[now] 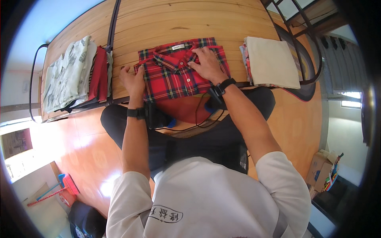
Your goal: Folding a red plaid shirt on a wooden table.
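Note:
A red plaid shirt, crossed by dark and yellow lines, lies folded in front of me with its collar at the far side and its buttons facing up. My left hand is at the shirt's left edge, thumb by the cloth and fingers curled over the bare wood, with a gap between them. On the right side of the collar rests my right hand. Its thumb and index finger touch the cloth, apart from each other. Each wrist wears a black strap with a small dark device.
The wooden table carries a stack of folded clothes at left and a stack with a cream cloth on top at right. A black metal frame rises at far right. A cable hangs below the table's near edge.

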Tool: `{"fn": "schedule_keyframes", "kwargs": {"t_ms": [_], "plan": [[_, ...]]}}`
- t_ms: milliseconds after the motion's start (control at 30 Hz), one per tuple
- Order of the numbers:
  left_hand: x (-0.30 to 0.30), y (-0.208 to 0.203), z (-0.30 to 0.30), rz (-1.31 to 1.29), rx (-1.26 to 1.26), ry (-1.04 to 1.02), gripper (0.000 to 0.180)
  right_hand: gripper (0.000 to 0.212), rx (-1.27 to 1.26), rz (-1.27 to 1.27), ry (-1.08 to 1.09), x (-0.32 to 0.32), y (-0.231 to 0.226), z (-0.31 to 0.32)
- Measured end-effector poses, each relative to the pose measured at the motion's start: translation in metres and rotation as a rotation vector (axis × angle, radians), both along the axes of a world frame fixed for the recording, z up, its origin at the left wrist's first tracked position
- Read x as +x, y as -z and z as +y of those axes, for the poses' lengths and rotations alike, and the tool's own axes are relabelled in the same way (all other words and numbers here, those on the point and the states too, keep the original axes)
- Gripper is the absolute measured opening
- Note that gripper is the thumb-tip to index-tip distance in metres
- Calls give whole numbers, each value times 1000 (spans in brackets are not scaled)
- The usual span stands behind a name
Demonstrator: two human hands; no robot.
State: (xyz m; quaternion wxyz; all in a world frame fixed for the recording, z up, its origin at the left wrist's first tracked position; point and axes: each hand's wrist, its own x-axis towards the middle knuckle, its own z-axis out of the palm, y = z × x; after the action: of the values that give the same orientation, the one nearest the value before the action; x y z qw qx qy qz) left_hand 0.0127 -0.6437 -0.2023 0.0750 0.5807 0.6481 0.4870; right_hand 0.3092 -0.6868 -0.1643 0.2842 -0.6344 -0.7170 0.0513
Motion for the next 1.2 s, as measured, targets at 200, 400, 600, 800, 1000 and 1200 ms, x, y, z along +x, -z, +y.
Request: {"fn": "schedule_keyframes", "kwargs": {"t_ms": [200,400,600,800,1000,1200], "plan": [[5,2,-32,-205,-323,-17,68,54,3,-1,-27,2,-4,1],[23,-20,-46,125,-163,13,68,47,83,158,-22,6,-16,-17],[62,-44,-40,381,117,286,68,50,151,-15,-92,-1,-26,-3],[90,-26,-10,647,-160,402,79,59,-8,-226,-69,-14,-24,16],[100,-33,-7,677,-320,445,84,64,-34,-378,74,-12,-26,16],[102,-50,-9,752,-359,428,79,65,-95,-376,44,-10,-31,16]]}}
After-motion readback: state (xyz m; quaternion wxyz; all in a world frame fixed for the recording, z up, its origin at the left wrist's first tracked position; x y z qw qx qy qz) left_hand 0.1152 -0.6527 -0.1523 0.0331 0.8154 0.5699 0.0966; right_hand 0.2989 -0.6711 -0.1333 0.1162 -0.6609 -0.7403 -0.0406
